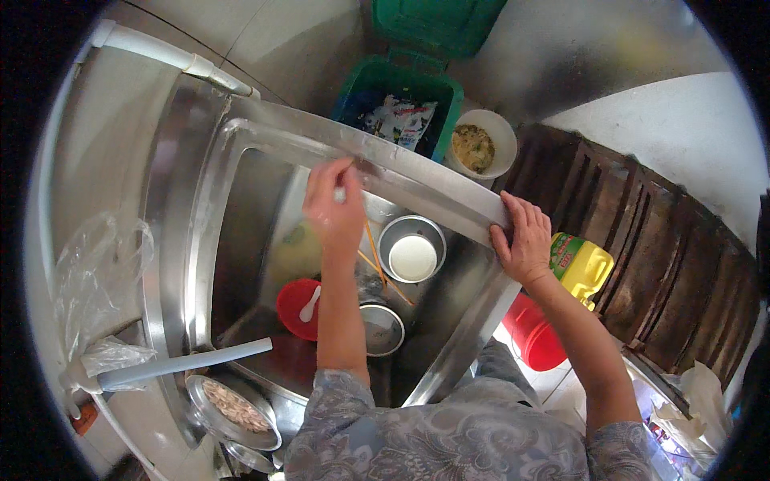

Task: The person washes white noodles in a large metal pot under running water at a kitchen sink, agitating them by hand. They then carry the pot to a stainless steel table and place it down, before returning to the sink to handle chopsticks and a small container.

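Note:
My left hand [335, 204] is raised over the far side of a stainless steel sink [241, 216]. Its fingers are curled and slightly blurred; a dark smear shows beside the fingertips, and what they hold, if anything, I cannot make out. At the sink's far right corner, my right hand [525, 240] grips the metal rim [469, 210], thumb apart from the fingers. Inside the sink are a metal bowl [434, 228] with whitish contents, another metal bowl [382, 329], a red bowl [292, 303] with a white spoon [310, 305], and chopsticks [374, 247]. My left forearm hides part of the basin.
Beyond the rim stand a green bin [346, 100] holding rubbish and a white bucket [503, 144] of food scraps. A yellow jug [592, 268] and red bucket [541, 341] are at right. A grey pipe [192, 363] crosses above a bowl of pale strips [233, 405] at left.

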Available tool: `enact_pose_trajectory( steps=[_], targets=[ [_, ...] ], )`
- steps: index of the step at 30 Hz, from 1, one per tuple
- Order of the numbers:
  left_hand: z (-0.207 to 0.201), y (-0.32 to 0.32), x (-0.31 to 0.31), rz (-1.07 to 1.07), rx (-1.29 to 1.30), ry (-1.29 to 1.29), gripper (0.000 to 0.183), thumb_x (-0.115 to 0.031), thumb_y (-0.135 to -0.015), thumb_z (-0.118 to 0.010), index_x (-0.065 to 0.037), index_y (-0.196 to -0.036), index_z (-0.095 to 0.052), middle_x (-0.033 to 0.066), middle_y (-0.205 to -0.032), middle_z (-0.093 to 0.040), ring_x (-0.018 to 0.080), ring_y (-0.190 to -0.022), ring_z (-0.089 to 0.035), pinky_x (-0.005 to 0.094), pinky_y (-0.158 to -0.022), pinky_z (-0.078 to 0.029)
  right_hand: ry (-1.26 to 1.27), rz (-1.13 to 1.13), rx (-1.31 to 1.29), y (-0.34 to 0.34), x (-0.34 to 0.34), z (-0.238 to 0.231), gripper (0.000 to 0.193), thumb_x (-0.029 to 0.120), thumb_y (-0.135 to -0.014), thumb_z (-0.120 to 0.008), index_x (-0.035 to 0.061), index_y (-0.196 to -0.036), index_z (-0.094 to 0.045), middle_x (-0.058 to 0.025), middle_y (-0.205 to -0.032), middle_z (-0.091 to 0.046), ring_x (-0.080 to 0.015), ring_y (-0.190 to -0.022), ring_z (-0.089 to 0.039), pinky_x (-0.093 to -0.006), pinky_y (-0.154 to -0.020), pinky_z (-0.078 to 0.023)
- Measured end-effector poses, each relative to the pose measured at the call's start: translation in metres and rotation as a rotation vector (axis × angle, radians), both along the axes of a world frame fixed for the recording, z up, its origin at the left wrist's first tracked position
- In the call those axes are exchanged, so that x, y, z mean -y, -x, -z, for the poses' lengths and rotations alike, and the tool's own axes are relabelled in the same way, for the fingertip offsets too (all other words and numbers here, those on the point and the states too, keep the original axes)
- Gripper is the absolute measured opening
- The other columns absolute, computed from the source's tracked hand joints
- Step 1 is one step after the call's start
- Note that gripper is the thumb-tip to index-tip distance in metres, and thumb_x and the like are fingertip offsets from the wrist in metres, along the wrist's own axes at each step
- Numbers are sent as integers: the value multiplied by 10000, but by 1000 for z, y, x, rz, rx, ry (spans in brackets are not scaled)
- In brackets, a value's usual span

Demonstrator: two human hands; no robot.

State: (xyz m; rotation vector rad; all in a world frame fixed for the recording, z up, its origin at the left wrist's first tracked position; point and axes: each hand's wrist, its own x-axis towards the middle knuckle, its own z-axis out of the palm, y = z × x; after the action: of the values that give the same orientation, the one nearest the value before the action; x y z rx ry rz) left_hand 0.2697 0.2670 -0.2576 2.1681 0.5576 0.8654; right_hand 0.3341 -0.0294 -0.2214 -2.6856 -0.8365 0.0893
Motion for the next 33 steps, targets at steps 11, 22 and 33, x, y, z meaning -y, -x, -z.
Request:
enact_pose_trajectory(
  steps=[11,22,33],
  targets=[
    [219,218,46,-188,-865,543,274,-84,-779,-596,-12,-1035,-657,202,-1013,-687,351,-937,-670,427,-825,-523,9,3,-4,0,-3,0,563,302,-828,-610,108,-1335,-459,-119,-1196,-554,-302,-1083,-513,-408,-949,-361],
    [226,178,-5,-264,-710,-109,614,-61,-791,-567,5,-1369,-370,306,-1229,-530,465,-1120,-522,492,-955,-435,1,2,-10,0,-2,0,548,299,-836,-607,108,-1330,-468,-125,-1195,-554,-309,-1089,-514,-415,-959,-361],
    [234,166,-16,78,-646,-160,590,-59,-740,-624,-71,-1307,-463,226,-1208,-535,436,-1082,-499,512,-955,-418,15,5,-16,0,-3,0,543,294,-836,-605,103,-1327,-472,-130,-1192,-555,-308,-1089,-516,-414,-954,-363]
  ],
)
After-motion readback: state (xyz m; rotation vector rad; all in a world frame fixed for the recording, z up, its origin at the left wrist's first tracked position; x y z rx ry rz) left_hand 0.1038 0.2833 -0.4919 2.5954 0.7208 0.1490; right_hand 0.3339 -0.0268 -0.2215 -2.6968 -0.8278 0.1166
